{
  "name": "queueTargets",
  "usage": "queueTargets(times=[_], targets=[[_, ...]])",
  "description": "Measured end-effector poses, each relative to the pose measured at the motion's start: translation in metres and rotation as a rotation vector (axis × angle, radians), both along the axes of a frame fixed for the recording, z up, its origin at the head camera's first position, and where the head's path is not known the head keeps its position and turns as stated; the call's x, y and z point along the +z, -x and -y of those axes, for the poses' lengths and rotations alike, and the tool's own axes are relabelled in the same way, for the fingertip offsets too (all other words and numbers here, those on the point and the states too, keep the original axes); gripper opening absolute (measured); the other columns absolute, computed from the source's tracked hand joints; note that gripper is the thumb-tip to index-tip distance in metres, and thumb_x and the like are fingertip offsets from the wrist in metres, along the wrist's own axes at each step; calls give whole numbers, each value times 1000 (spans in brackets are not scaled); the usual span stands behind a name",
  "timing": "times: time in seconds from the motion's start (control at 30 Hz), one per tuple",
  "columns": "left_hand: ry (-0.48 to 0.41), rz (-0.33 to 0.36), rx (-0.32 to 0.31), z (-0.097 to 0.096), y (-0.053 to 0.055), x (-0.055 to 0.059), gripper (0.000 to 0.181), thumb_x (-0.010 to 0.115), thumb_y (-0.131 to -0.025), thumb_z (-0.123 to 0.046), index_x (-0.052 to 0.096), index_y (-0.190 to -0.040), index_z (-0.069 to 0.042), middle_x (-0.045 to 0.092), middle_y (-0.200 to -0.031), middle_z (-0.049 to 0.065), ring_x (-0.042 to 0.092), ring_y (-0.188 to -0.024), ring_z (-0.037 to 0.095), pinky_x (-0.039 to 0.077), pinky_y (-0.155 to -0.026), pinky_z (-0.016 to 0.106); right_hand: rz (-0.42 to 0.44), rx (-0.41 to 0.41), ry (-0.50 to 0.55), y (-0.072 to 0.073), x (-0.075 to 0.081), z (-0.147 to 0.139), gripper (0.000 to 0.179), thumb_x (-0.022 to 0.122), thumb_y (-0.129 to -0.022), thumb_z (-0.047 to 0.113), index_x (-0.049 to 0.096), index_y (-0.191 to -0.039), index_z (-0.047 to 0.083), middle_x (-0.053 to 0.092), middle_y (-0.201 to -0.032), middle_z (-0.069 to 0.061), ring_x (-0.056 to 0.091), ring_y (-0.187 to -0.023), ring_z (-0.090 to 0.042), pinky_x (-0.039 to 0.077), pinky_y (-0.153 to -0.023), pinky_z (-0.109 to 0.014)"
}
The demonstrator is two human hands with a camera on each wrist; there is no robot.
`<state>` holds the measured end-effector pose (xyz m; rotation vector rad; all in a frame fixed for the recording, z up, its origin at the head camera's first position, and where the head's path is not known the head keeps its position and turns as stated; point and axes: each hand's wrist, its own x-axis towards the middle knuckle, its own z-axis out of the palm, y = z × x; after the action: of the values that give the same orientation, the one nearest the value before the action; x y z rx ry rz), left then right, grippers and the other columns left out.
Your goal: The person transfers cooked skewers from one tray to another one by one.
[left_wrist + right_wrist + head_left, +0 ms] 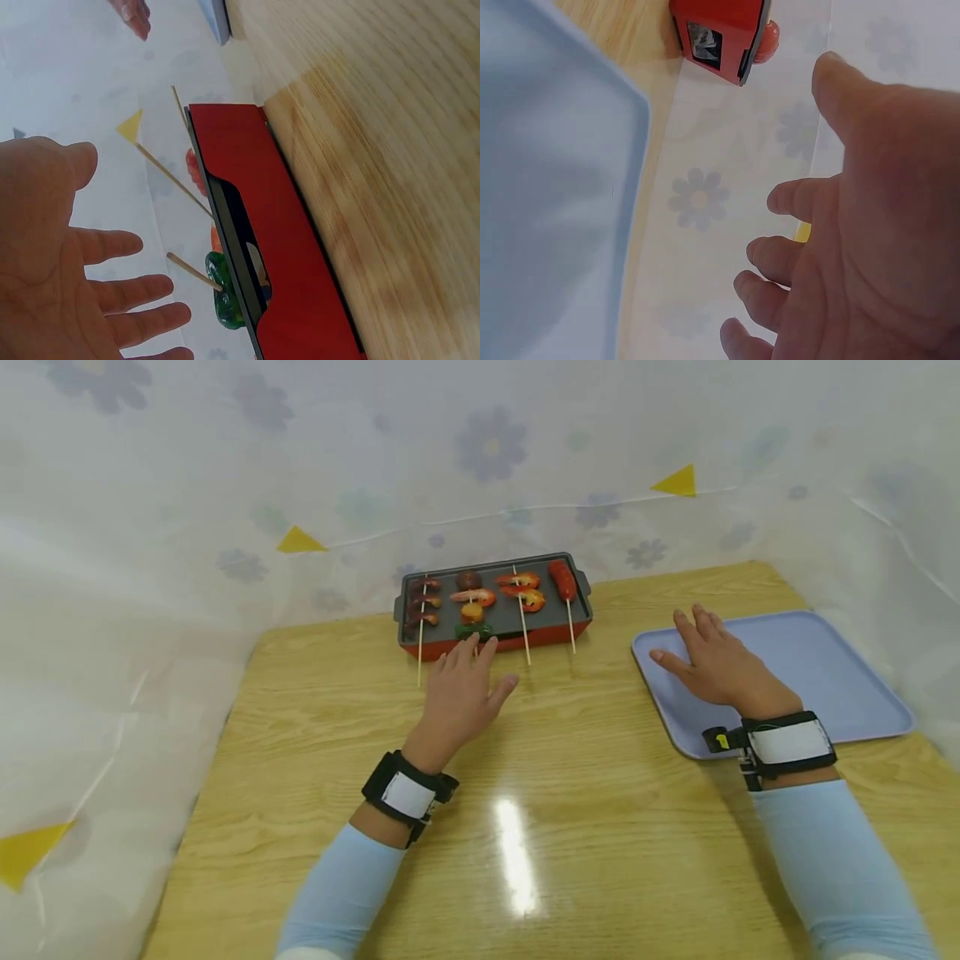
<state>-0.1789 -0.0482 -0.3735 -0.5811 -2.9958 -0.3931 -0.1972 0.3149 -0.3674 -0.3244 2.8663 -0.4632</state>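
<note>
Empty and spread, the left hand (pixel 459 697) hovers at six o'clock of a grill (pixel 552 618) laid with skewers (pixel 523 631); the right hand (pixel 716 666), extended and empty, hangs over a tray (pixel 825 668) toward the grill's four o'clock.

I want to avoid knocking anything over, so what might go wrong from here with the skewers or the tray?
The sticks jut past the near edge of the grill. The left grip, its fingers close to the green piece, might bump a stick and shift that skewer.

The right grip is over the blue tray; a press on the rim could perhaps slide or tip it.
</note>
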Motion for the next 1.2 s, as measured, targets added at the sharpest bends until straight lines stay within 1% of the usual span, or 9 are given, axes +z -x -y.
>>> queueTargets(times=[0.1,0.2,0.4,0.53,0.67,0.93,1.07,1.2], targets=[[-6,13,-6,-3,0,1,71,37,-100,-55,31,-156,-11,32,-159,20,31,-146,37,30,-117,57,-5,-4,-25,1,2,-3,94,31,-99,59,2,-155,-10,-8,-156,-43,-4,-141,-62,11,-109,-76],[-7,4,-9,-4,1,1,71,37,-100,-55,31,-156,-11,31,-159,20,29,-147,37,29,-118,57,-1,-10,-44,3,4,-7,95,29,-99,61,0,-155,-9,-9,-156,-43,-4,-141,-62,10,-109,-76],[-2,-15,-19,-8,3,2,70,37,-100,-55,33,-155,-11,33,-159,19,31,-146,37,31,-117,56,20,-20,-47,8,8,-14,96,28,-98,62,-2,-155,-9,-10,-156,-43,-7,-141,-61,10,-109,-76],[27,17,-24,-16,5,2,71,36,-100,-56,31,-156,-13,30,-160,18,28,-148,36,29,-119,54,35,-27,-35,10,9,-15,96,29,-98,62,-3,-155,-9,-11,-156,-43,-8,-142,-60,9,-109,-76],[38,41,-46,-27,5,1,72,36,-100,-56,29,-157,-13,27,-162,17,24,-150,35,26,-120,54,54,-48,-31,11,8,-19,97,28,-98,63,-4,-155,-8,-13,-156,-41,-10,-143,-58,8,-109,-76],[77,36,-74,-44,2,1,71,34,-100,-56,30,-157,-15,26,-163,16,22,-151,34,27,-120,52,54,-63,-66,10,4,-34,98,25,-98,64,-3,-154,-10,-14,-154,-43,-10,-141,-60,8,-108,-77],[72,4,-93,-52,-2,-3,70,34,-100,-56,32,-156,-14,29,-162,17,23,-151,34,29,-119,52,44,-74,-84,9,1,-42,99,25,-97,65,-1,-154,-11,-12,-153,-45,-8,-141,-61,8,-108,-77],[91,-22,-87,-59,-5,-7,69,32,-100,-56,34,-155,-14,29,-161,17,23,-151,33,30,-119,51,29,-80,-113,9,1,-50,100,25,-97,66,3,-153,-13,-6,-153,-47,-4,-140,-63,9,-108,-77]])
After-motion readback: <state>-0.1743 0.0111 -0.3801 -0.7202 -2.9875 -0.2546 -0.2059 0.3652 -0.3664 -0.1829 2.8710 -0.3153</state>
